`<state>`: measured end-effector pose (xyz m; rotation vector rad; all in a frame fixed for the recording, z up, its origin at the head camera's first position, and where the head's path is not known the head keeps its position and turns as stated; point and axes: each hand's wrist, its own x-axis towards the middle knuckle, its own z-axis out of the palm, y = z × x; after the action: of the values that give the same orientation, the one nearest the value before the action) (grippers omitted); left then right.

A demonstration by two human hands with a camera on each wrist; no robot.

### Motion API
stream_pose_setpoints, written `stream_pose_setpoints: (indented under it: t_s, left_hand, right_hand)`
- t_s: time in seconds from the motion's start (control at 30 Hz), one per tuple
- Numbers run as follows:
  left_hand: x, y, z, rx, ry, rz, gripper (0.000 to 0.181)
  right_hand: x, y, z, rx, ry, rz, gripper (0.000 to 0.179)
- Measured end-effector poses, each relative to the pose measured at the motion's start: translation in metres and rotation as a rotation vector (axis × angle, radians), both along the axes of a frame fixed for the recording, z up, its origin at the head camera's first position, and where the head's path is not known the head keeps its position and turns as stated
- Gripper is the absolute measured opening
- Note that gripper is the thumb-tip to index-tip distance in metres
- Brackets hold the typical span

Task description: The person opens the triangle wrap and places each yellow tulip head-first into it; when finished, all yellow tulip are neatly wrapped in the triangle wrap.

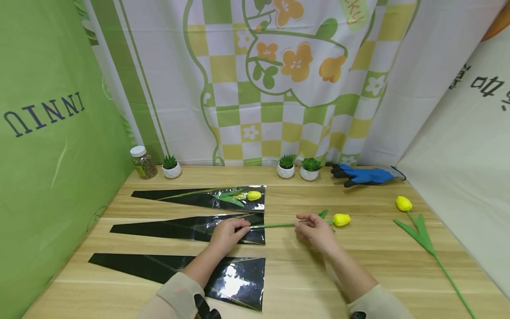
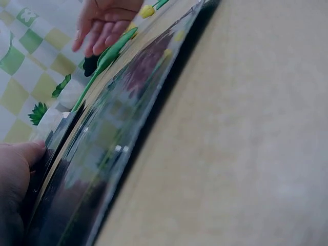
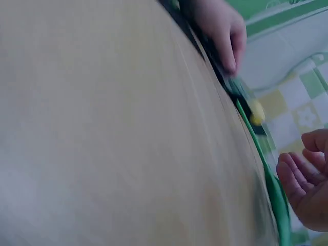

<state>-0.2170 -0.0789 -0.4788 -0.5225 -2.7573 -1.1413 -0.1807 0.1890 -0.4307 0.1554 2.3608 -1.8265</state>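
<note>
My left hand pinches the mouth of the middle black flower sleeve between thumb and fingers. A yellow artificial tulip lies with its stem end at that mouth and its bloom to the right. Beside the tulip's leaves hovers my right hand; its fingers are loosely bent and hold nothing, as the right wrist view shows. In the left wrist view the same right hand appears above the green leaf. Part of the stem is hidden behind the right fingers in the head view.
Behind lies a sleeve with a yellow tulip inside; another black sleeve lies in front. A loose tulip rests at the right. Along the back stand a jar, small potted plants and a blue glove.
</note>
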Motion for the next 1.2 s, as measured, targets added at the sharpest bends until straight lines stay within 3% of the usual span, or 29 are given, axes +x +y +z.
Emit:
stream_pose_setpoints:
  t_s: [0.17,0.23,0.33,0.5,0.7,0.97,1.2]
  left_hand:
    - [0.000,0.000,-0.001,0.003,0.004,0.007,0.016]
    - [0.001,0.000,-0.001,0.000,0.008,0.005,0.016]
    - [0.001,0.000,-0.002,-0.003,0.005,0.002,0.016]
    - [0.001,0.001,-0.001,0.003,-0.011,0.006,0.016]
    - [0.001,0.001,0.000,0.003,-0.016,0.009,0.016]
    - [0.002,0.001,0.000,0.003,0.006,0.011,0.016]
    - [0.002,0.001,0.002,0.009,0.042,0.004,0.015]
  right_hand:
    - [-0.017,0.028,0.011,0.587,0.246,0.091,0.029]
    - [-0.024,0.038,0.014,0.716,0.281,0.147,0.030]
    - [-0.032,0.049,0.014,0.825,0.293,0.266,0.033]
    - [-0.040,0.059,0.011,0.866,0.274,0.421,0.041]
    - [-0.047,0.064,0.011,0.903,0.256,0.508,0.043]
    - [-0.048,0.065,0.011,0.958,0.315,0.559,0.030]
    - [-0.048,0.056,0.005,0.897,0.385,0.565,0.019]
